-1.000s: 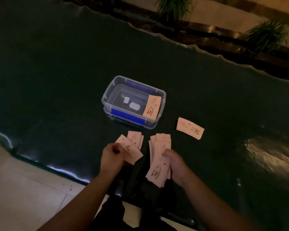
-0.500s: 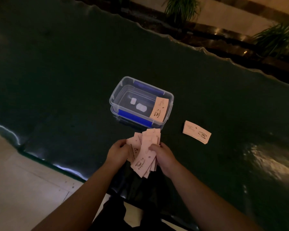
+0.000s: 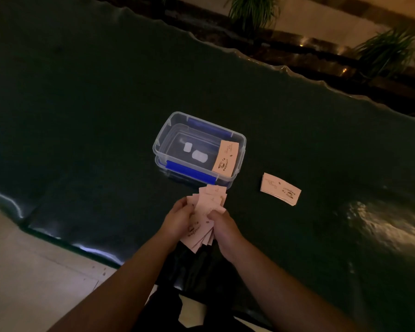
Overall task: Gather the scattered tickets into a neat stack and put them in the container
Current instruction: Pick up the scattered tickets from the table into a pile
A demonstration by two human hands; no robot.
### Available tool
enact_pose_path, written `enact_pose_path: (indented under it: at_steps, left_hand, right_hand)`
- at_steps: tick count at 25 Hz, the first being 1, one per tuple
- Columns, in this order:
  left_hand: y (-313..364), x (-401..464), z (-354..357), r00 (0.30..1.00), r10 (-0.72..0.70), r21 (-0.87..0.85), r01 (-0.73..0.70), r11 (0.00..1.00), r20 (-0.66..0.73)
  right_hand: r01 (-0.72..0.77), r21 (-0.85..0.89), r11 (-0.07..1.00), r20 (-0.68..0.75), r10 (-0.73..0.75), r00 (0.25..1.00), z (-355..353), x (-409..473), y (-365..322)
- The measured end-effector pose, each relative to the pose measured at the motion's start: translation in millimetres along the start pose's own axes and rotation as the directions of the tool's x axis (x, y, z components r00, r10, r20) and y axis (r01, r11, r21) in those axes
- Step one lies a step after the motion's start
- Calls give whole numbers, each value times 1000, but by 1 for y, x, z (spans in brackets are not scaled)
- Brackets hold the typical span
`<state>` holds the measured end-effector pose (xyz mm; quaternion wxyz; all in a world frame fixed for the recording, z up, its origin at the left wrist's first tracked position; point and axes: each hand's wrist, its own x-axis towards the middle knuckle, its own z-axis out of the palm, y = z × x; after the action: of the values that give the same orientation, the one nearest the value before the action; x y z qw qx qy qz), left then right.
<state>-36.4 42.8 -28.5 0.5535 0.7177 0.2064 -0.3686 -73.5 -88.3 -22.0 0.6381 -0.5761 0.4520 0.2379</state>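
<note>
A dark green worktop [image 3: 86,97] fills the dim scene, its wavy far edge backed by potted plants [image 3: 252,10]. Near its middle sits the landmark: a clear plastic container [image 3: 164,137] with blue clips, open, holding one pink ticket [image 3: 225,158] propped against its right-hand wall.

Just in front of the container, close to the worktop's near edge, a person's two hands meet around a fanned bundle of pink tickets [image 3: 205,212]. The left hand [image 3: 177,220] is curled around the bundle's left side; the right hand [image 3: 224,226] is closed on its right side, thumb across the top ticket. The bundle is far from square: corners splay out toward the container at the top and toward the person at the bottom.

To the right of the container, well apart from the hands, a small stack of tickets [image 3: 280,191] lies flat on the worktop, not yet collected.

The step in hand appears to be squaring the fan into a neat pile. That likely goes best with a loosened grip, so the paper can slide, and the long edges tapped down on the worktop until they line up, followed by the short edges. Squeezing hard risks bending the thin slips or locking them askew. The loose stack right of the container probably ought to join the bundle before anything goes into the container.
</note>
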Motion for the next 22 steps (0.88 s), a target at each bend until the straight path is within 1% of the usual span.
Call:
enact_pose_path:
  at_steps: [3, 6, 8, 10, 12, 15, 19, 22]
  left_hand:
    - [4, 3, -2, 995, -1, 57, -5, 998, 104]
    - [8, 4, -4, 984, -21, 90, 5, 996, 178]
    - [7, 5, -11, 976, -53, 82, 36, 996, 210]
    - [6, 5, -21, 962, -89, 34, 84, 996, 256]
    - [3, 4, -28, 941, -101, -30, 116, 993, 322]
    - [-6, 2, -31, 927, -82, -45, 106, 993, 366]
    - [-10, 5, -33, 931, -11, -152, 71, 986, 365]
    - [-8, 10, -35, 927, 41, -235, 52, 971, 372]
  right_hand:
    - [22, -54, 998, 9, -21, 1000, 9, -3, -1]
    - [35, -117, 993, -22, -38, 999, 15, -6, -1]
    - [12, -88, 996, -25, -14, 1000, 13, -7, 0]
    - [-12, -6, 1000, 19, 12, 1000, 13, -13, 1]
    - [-2, 26, 1000, 60, 1, 998, 19, -20, 5]
    - [25, -40, 999, 46, -23, 999, 35, -21, 7]
    - [85, -169, 982, 59, -76, 995, 40, -27, -5]
    - [165, -165, 972, 72, -155, 985, 33, -39, -14]
